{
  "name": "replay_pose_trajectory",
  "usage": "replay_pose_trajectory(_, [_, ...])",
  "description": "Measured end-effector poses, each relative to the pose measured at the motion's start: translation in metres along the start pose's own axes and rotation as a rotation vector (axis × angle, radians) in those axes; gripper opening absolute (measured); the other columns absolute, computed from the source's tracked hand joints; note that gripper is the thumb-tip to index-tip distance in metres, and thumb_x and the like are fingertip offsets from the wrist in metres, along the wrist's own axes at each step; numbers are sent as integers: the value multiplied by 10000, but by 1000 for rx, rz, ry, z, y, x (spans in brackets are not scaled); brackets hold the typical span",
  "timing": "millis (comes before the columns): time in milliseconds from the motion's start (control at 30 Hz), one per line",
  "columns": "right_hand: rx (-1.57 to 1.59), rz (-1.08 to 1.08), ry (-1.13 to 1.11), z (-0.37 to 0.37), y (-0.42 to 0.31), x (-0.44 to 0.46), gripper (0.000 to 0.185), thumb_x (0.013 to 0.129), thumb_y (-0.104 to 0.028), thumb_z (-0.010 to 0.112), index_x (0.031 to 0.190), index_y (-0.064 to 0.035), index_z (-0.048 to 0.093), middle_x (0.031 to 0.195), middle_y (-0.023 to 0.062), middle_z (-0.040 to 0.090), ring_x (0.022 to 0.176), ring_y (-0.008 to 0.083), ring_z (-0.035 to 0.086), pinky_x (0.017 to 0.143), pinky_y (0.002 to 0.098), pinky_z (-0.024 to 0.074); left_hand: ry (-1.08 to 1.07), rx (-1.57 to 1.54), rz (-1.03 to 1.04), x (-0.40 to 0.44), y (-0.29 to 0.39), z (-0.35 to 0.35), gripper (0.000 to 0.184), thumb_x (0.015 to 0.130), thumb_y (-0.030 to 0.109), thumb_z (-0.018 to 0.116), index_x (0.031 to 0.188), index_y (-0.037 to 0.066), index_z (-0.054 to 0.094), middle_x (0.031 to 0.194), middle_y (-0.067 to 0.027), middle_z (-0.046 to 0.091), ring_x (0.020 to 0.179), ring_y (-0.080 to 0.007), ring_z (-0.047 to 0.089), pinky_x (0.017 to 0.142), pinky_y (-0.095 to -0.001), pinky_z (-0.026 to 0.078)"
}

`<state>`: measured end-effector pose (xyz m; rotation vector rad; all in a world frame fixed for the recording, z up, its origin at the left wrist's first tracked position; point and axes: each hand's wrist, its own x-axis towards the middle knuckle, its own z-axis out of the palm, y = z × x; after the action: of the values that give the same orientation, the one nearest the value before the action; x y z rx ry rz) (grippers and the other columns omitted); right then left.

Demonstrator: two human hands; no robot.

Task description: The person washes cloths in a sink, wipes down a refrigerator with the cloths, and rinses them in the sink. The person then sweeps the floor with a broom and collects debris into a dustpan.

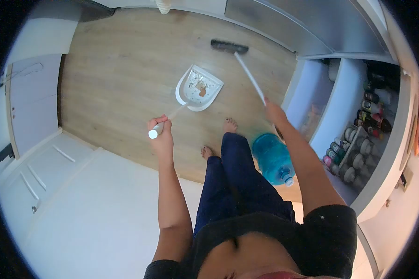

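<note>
My left hand (161, 135) is wrapped round the upright white handle of a long-handled dustpan. The white dustpan (217, 85) rests on the floor ahead of my feet, with dark bits of debris and a brown scrap (200, 89) in it. My right hand (275, 114) grips the white stick of a broom (250, 76). The dark broom head (229, 46) is on the floor, beyond the dustpan and to its right, apart from it. Part of the broom stick is hidden behind my right hand and forearm.
A blue water jug (271, 156) stands right of my legs. Open shelves (338, 104) with several jars and bottles line the right side. Grey cabinet fronts (284, 25) border the far floor. A white door (37, 174) is at the left.
</note>
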<state>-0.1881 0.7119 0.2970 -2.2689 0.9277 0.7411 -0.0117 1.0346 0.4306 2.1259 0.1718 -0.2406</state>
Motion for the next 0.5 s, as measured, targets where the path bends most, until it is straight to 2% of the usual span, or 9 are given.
replay_pose_trajectory(100, [51,-3,-242,-46,-16,-80,496,840,-205,467,1322,-155,360,955,257,579,895,371,576,783,431,438,10,-12,-18,-8,-4,-4,57,740,-11,575,770,0,527,915,-135,565,897,-236,578,778,-317,449])
replay_pose_trajectory(200, [15,-21,-211,-63,-37,-82,461,835,-181,466,1285,-107,398,1006,226,576,919,349,575,798,429,443,25,-12,-49,-17,2,-8,54,748,-11,574,777,0,529,925,-138,567,891,-225,575,776,-312,446])
replay_pose_trajectory(267, [13,-83,-96,-64,-55,-44,430,844,-188,453,1260,-86,417,937,220,599,846,357,593,746,444,460,32,-43,-50,-24,-3,-10,55,752,-8,576,783,-1,531,930,-139,567,894,-222,574,775,-310,445])
replay_pose_trajectory(333, [-21,-224,207,-29,-52,38,378,854,-188,430,1212,-70,454,909,207,612,812,356,603,730,450,467,50,-75,-54,-33,-8,-7,57,755,-5,578,789,-1,533,935,-140,568,898,-218,572,773,-308,444])
replay_pose_trajectory(400, [95,-60,56,-53,-99,74,330,867,-191,395,1159,-67,486,963,198,605,849,346,602,745,458,468,65,-35,-45,-44,-12,-2,61,756,-7,577,799,6,536,936,-133,569,908,-226,573,777,-320,444])
replay_pose_trajectory(500, [60,-18,31,-30,-119,127,318,871,-193,376,1129,-52,498,981,187,602,872,342,600,747,456,474,31,135,10,-47,-20,8,107,766,68,588,850,20,542,957,-131,586,873,-195,557,798,-311,432])
